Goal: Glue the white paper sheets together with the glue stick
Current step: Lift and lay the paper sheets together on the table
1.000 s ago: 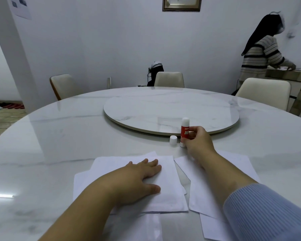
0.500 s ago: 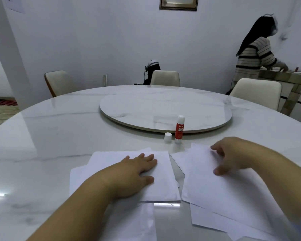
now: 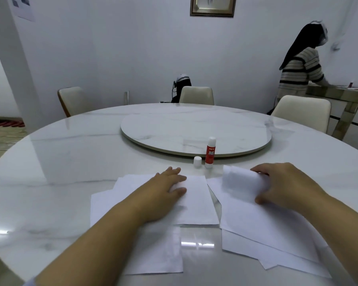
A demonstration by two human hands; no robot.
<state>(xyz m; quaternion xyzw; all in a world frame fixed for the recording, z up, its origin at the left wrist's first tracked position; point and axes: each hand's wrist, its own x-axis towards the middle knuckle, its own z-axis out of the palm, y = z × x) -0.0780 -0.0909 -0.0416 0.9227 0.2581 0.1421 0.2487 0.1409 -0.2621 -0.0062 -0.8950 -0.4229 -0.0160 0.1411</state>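
Here the round marble worktop (image 3: 50, 172) carries two spreads of white paper near its six o'clock edge. The left hand (image 3: 163, 193) lies flat on the left paper stack (image 3: 196, 205), fingers straight and slightly apart, pressing it down. The right hand (image 3: 285, 186) sits on the right paper stack (image 3: 256, 228), its fingers curled round the far corner of the top sheet (image 3: 242, 180), which is lifted and rolled toward the person. A narrow strip of bare worktop runs between the two stacks; their inner edges lie near each other but apart.

At twelve o'clock from the hands the glue stick (image 3: 210, 153) stands upright and uncapped, its white cap (image 3: 197, 161) standing just beside it at nine o'clock. Both stand just in front of the rim of the lazy Susan (image 3: 194, 129), close to the far edges of the sheets. To nine o'clock of the left stack the worktop is bare to its rim, and at three o'clock of the right stack likewise.

Half a second ago the right hand lay on a flat sheet with its fingers loosely bent; the corner has since come up into its grip. A full second ago that hand held the glue stick at the spot where it now stands alone. The left hand has stayed pressed on its stack throughout.

A person in a striped top (image 3: 300, 69) stands at a side counter at two o'clock.
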